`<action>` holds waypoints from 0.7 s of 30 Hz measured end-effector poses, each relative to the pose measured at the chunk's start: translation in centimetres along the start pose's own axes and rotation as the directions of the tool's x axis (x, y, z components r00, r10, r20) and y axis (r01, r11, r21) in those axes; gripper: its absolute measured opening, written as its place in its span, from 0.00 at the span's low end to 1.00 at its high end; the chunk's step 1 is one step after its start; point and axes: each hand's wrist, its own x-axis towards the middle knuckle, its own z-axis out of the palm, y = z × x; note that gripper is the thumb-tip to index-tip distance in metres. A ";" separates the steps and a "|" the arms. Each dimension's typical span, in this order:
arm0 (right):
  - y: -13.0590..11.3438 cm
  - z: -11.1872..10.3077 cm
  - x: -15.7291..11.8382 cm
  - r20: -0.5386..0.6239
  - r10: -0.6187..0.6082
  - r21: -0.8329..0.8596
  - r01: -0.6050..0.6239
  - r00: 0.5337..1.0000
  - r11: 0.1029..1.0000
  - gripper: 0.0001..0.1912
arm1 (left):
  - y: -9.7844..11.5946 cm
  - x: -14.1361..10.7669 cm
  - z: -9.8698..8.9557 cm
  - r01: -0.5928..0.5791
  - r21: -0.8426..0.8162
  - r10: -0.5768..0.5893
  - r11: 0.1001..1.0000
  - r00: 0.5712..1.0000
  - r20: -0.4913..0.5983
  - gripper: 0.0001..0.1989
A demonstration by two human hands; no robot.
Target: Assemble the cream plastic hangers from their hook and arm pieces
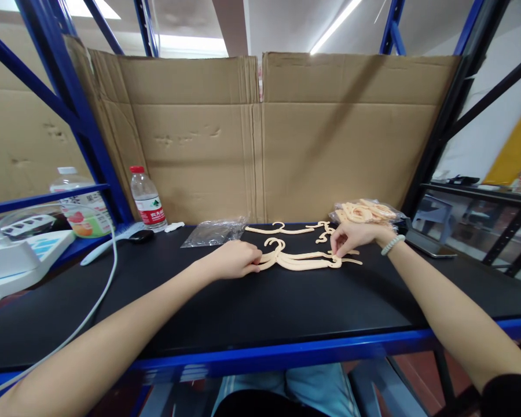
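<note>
Cream plastic hangers [301,264] lie overlapped on the black tabletop, their hooks pointing away from me. My left hand [238,259] pinches their left ends between thumb and fingers. At the opposite end, my right hand [351,236] has its fingers closed on the right tips; a small curled cream piece shows under the fingertips, its exact shape unclear. Behind these, another cream hanger [282,230] lies flat. Several small cream hook-shaped pieces [323,233] rest beside it, close to my right hand.
A clear bag of cream parts [367,212] sits at the back right, near a dark flat device [429,242]. An empty-looking plastic bag [215,233], a red-capped water bottle [150,200] and a power strip [19,260] are leftward. A white cable [108,284] crosses the left side. Cardboard [191,145] stands behind.
</note>
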 end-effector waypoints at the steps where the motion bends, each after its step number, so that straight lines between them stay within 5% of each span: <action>1: 0.1 0.1 0.1 0.000 0.010 -0.012 -0.010 1.000 1.000 0.15 | -0.1 0.0 0.1 0.004 0.001 -0.004 1.000 1.000 -0.011 0.06; 11: 1.6 0.4 1.1 -0.156 0.010 -0.065 -0.020 0.988 0.998 0.15 | 0.0 0.2 1.1 0.111 0.058 -0.102 0.992 0.984 -0.147 0.09; 16: 2.6 0.5 2.1 -0.565 -0.066 -0.250 -0.094 0.823 0.964 0.10 | 0.1 0.3 1.4 0.162 -0.008 -0.160 0.987 0.964 -0.214 0.08; 21: 2.7 1.5 3.2 -0.633 -0.102 -0.325 -0.143 0.768 0.935 0.07 | -1.2 1.8 2.1 0.228 -0.022 -0.228 0.973 0.950 -0.213 0.10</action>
